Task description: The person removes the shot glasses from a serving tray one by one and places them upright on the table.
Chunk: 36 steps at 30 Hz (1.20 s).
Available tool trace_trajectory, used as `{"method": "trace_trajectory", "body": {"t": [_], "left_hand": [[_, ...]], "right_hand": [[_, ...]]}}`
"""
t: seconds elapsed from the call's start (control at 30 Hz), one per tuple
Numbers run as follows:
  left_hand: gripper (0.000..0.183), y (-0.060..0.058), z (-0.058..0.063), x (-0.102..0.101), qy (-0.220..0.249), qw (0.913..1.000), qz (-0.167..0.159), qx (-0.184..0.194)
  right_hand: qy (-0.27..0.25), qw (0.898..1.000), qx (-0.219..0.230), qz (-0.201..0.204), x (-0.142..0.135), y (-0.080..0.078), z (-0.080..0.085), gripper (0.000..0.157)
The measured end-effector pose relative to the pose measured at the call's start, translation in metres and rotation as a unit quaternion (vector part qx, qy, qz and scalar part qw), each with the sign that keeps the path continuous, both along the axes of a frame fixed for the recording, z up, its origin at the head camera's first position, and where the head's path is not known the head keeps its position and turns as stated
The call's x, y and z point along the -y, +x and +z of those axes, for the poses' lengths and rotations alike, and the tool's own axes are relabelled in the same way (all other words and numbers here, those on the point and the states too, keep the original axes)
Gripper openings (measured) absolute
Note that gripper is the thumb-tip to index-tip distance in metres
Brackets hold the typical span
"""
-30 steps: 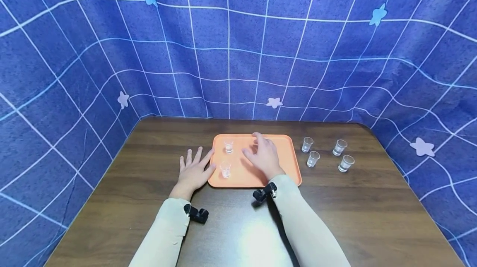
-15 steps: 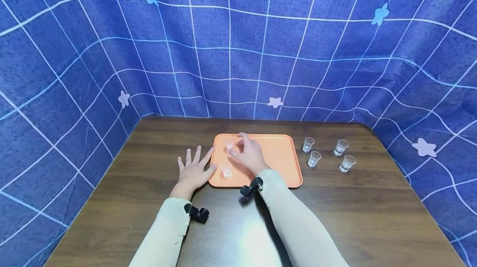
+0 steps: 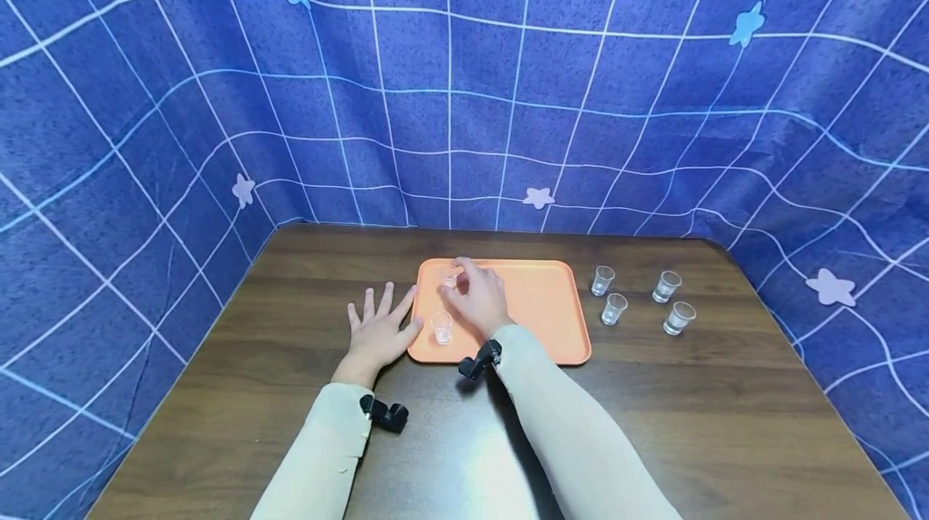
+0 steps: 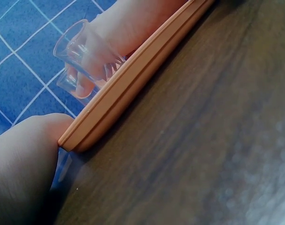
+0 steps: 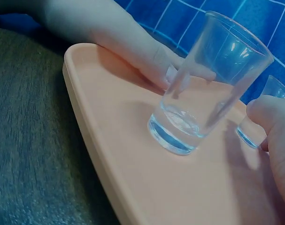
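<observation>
An orange tray lies on the wooden table, with two clear shot glasses upright near its left end. My right hand reaches over the tray, thumb and forefinger curled round the far shot glass. In the right wrist view, the thumb meets the side of that far glass, which stands on the tray. The near shot glass stands apart from the right hand, a thick clear base at its bottom. My left hand is spread beside the tray's left edge, its thumb against the rim.
Several more clear shot glasses stand on the table right of the tray, one of them a front-right glass. A blue curtain with white lines and stars hangs behind the table.
My right hand has moved left across the tray, and its thumb and forefinger have closed round the far shot glass. The left hand has stayed in place at the tray's edge.
</observation>
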<state>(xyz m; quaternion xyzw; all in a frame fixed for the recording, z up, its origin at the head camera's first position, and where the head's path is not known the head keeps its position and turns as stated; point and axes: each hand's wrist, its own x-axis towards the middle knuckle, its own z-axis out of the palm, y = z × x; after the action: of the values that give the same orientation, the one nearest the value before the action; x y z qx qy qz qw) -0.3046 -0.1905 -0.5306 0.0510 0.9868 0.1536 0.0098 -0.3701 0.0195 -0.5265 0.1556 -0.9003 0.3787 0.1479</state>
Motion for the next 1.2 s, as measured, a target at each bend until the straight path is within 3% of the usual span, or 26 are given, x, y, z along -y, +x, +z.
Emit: {"method": "trace_trajectory", "body": {"t": [0.47,0.63,0.87,1.2], "left_hand": [[0.068,0.002,-0.001,-0.004,0.011,0.9999,-0.008,0.0],[0.067,0.002,0.0,-0.001,0.014,0.9998,-0.01,-0.003],[0.067,0.0,0.001,0.001,0.016,0.9998,-0.012,-0.002],[0.067,0.003,0.005,-0.001,0.017,0.9997,-0.014,-0.005]], "right_hand": [[0.012,1.0,-0.004,0.002,-0.027,0.012,0.008,0.043],[0.004,1.0,-0.004,-0.003,-0.049,0.025,0.014,0.041],[-0.006,1.0,-0.017,-0.004,-0.088,0.047,0.01,0.047],[-0.009,0.997,-0.075,0.011,-0.149,0.082,0.016,0.043]]}}
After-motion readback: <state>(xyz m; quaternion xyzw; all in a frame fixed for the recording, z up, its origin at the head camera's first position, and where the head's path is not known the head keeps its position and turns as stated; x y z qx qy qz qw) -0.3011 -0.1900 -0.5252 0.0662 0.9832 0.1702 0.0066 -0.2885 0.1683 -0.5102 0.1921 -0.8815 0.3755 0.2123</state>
